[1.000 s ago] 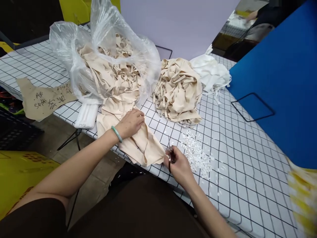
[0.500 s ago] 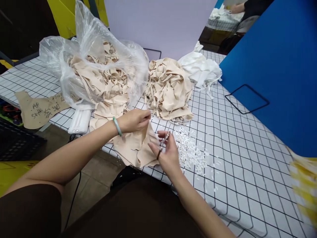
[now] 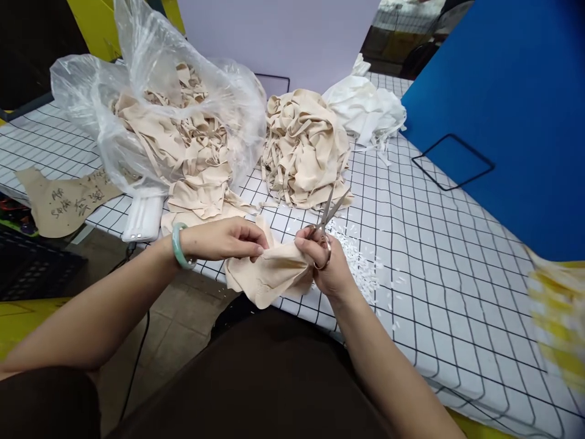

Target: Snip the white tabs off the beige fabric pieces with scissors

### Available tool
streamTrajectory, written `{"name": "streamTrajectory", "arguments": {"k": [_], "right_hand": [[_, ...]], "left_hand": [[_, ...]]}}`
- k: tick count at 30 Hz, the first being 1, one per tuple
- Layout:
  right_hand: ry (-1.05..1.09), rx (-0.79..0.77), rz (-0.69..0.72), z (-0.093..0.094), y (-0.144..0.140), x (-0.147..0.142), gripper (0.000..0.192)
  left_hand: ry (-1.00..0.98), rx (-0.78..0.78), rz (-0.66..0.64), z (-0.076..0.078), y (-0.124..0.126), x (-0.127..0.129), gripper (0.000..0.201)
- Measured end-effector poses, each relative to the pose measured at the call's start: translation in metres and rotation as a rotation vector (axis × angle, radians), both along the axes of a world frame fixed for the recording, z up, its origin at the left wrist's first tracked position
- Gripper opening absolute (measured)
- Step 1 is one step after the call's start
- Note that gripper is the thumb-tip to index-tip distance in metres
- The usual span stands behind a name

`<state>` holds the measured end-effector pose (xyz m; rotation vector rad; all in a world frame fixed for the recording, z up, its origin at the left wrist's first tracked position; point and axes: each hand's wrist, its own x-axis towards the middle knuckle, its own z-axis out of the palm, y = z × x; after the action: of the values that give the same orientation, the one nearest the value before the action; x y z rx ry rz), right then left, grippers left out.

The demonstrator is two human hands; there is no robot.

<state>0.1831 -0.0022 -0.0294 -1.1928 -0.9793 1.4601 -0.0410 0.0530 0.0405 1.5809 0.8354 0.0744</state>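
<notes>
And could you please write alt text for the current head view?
A left hand and right hand hold a beige cloth at a white, black-gridded table edge; the right also holds open silver scissors. Behind lie a beige fabric heap and a clear plastic bag holding more.

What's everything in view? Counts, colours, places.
Scissors: one pair, silver, centre
Fabric piece: one, beige, centre foreground
Bag: one, clear, left
Loose fabric: uncounted, beige, in and before bag
Bundle: one, beige, right of bag
Pile: one, white, right of bundle
Snippets: many, white, right of scissors
Written sheet: one, brown, left
Case: one, white, before bag
Tabletop: one, white gridded black, centre
Back panel: one, lilac, rear
Side panel: one, blue, right
Crate: one, black, lower left
Cloth: one, yellow-white, right edge
Left hand: one, green bangle, pinching fabric piece
Right hand: one, holding scissors
</notes>
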Motion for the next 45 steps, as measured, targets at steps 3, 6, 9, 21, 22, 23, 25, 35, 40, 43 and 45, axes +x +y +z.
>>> {"name": "streamTrajectory", "arguments": {"k": [3, 6, 9, 21, 22, 23, 25, 35, 40, 43, 45], "right_hand": [[-0.007, 0.008, -0.068, 0.006, 0.001, 0.005, 0.024], [-0.018, 0.021, -0.107, 0.006, -0.001, 0.006, 0.025], [0.010, -0.005, -0.071, 0.001, -0.005, 0.000, 0.024], [0.151, -0.061, 0.033, -0.014, -0.022, -0.032, 0.028], [0.141, -0.063, 0.050, -0.012, -0.026, -0.032, 0.029], [0.112, -0.061, 0.065, -0.010, -0.030, -0.029, 0.030], [-0.044, -0.033, 0.069, -0.006, -0.039, -0.017, 0.029], [-0.913, 0.246, 0.033, -0.002, -0.072, 0.040, 0.043], [-0.947, 0.236, 0.076, -0.003, -0.073, 0.043, 0.051], [-0.936, 0.221, 0.096, 0.000, -0.072, 0.044, 0.053], [-0.932, 0.222, 0.104, 0.002, -0.071, 0.045, 0.055]], "left_hand": [[-0.047, -0.055, -0.057, -0.002, -0.005, 0.007, 0.022], [-0.134, -0.080, -0.086, 0.000, -0.013, 0.017, 0.028], [-0.244, -0.022, 0.018, -0.002, -0.025, 0.031, 0.031], [-0.497, 0.239, 0.412, -0.023, -0.049, 0.063, 0.026], [-0.536, 0.161, 0.461, -0.026, -0.051, 0.066, 0.026], [-0.563, 0.093, 0.512, -0.029, -0.052, 0.069, 0.027], [-0.554, 0.074, 0.597, -0.035, -0.056, 0.072, 0.027], [-0.330, 0.563, 0.517, -0.062, -0.073, 0.088, 0.029], [-0.369, 0.712, 0.415, -0.064, -0.071, 0.092, 0.025], [-0.382, 0.765, 0.380, -0.065, -0.070, 0.093, 0.022], [-0.376, 0.780, 0.374, -0.066, -0.070, 0.093, 0.022]]}}
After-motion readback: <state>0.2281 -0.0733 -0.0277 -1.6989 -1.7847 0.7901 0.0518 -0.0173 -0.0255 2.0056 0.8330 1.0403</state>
